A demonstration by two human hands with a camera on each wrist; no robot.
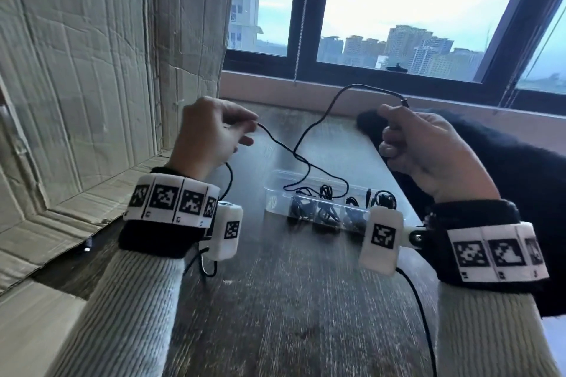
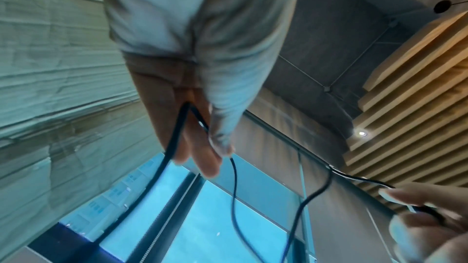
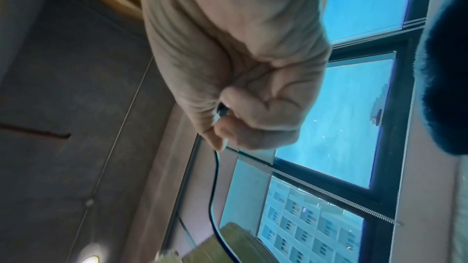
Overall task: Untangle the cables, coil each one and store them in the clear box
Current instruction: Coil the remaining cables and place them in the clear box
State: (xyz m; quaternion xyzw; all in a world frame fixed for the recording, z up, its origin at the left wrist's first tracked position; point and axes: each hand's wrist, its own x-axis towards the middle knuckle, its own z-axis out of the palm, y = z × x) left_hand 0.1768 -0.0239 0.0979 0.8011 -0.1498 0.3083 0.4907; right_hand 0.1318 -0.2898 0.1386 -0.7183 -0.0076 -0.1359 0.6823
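A thin black cable [image 1: 301, 159] hangs in the air between my two raised hands. My left hand [image 1: 214, 131] pinches one stretch of it; in the left wrist view the cable [image 2: 234, 183] runs out from between those fingers. My right hand [image 1: 428, 147] grips the plug end [image 1: 405, 102], seen as a curled fist [image 3: 243, 111] around the cable [image 3: 214, 187] in the right wrist view. The slack drops toward the clear box [image 1: 275, 190] on the wooden table [image 1: 291, 300]. Several coiled black cables [image 1: 324, 211] lie in the box.
Cardboard sheets [image 1: 92, 70] stand against the wall at the left. A dark fuzzy garment [image 1: 520, 168] lies along the table's right side. A window [image 1: 413, 9] is behind the table. Another black wire [image 1: 419, 309] trails from my right wrist camera.
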